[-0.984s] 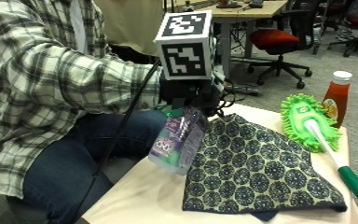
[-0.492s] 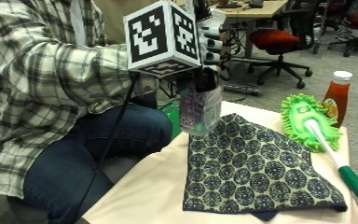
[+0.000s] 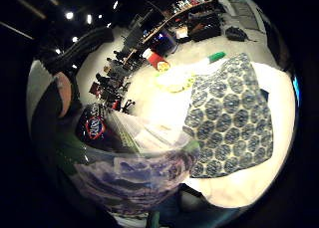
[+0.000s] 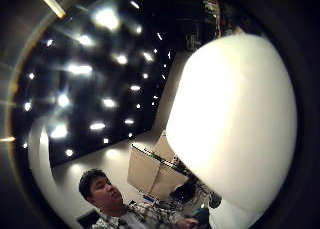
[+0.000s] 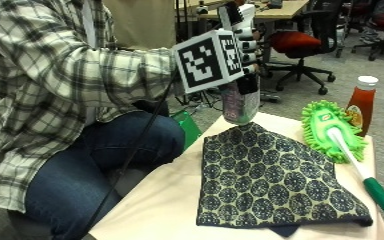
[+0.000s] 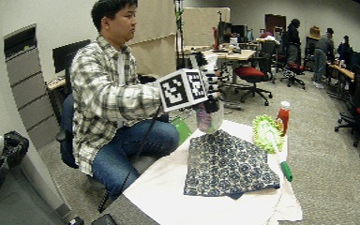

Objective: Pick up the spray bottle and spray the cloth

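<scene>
In the outside view my gloved right hand (image 5: 245, 47) grips the top of a clear spray bottle (image 5: 240, 104) with a purple label. The bottle hangs upright, just above the cloth's corner nearest the person. The dark blue patterned cloth (image 5: 272, 180) lies spread on the cream-covered table (image 5: 159, 200). In the little finger side palm view the bottle (image 3: 129, 173) fills the space near the palm, with the cloth (image 3: 232, 123) beyond it. A white rounded shape (image 4: 235, 119) fills much of the thumb side palm view. The wide outside view shows the same hand (image 6: 210, 86), bottle (image 6: 208, 119) and cloth (image 6: 227, 164).
A green fluffy duster (image 5: 332, 130) with a white and green handle lies along the cloth's far side. A red sauce bottle (image 5: 360, 102) stands behind the duster at the table's corner. The person's knees (image 5: 112, 150) are against the table's near-left edge.
The hand has raised the bottle from a tilt at the table's edge to upright and higher, and carried it over the cloth's corner. The cloth and duster have not moved.
</scene>
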Demonstrator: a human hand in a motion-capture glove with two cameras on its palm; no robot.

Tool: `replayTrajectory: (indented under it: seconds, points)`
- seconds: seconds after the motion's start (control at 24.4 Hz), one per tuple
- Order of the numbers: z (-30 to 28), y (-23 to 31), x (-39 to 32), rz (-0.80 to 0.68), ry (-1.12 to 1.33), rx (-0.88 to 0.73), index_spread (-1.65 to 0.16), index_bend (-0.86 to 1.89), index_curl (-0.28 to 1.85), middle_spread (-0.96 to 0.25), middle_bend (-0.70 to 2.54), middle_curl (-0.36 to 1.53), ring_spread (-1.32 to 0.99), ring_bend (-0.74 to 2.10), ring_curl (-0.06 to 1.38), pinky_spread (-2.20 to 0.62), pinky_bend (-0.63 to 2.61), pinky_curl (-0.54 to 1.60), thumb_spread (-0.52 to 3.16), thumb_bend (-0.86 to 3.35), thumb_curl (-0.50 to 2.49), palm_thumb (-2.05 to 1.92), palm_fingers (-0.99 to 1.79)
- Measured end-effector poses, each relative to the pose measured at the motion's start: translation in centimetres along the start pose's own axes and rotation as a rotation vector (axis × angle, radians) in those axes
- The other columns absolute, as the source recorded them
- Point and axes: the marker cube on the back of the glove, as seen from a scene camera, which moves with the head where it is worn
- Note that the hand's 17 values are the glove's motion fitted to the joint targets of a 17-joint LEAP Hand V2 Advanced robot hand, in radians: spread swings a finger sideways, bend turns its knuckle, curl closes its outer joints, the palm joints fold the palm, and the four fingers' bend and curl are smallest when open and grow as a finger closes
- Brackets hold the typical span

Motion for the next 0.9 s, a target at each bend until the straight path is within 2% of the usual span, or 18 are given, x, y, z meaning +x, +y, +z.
replayTrajectory:
  seconds: [0.49, 0.9]
  points:
    - [7.9, -2.4, 5.6, 0.016, 0.043, -0.034, -0.27, 0.27, 0.60, -0.13, 0.53, 0.53, -0.16, 0.61, 0.48, -0.07, 0.29, 0.44, 0.23, -0.03, 0.79, 1.04, 1.20]
    - [10.4, -2.0, 9.3, 0.051, 0.090, -0.105, -0.26, 0.23, 0.60, -0.12, 0.49, 0.53, -0.16, 0.59, 0.49, -0.05, 0.26, 0.45, 0.29, -0.03, 0.79, 1.07, 1.16]
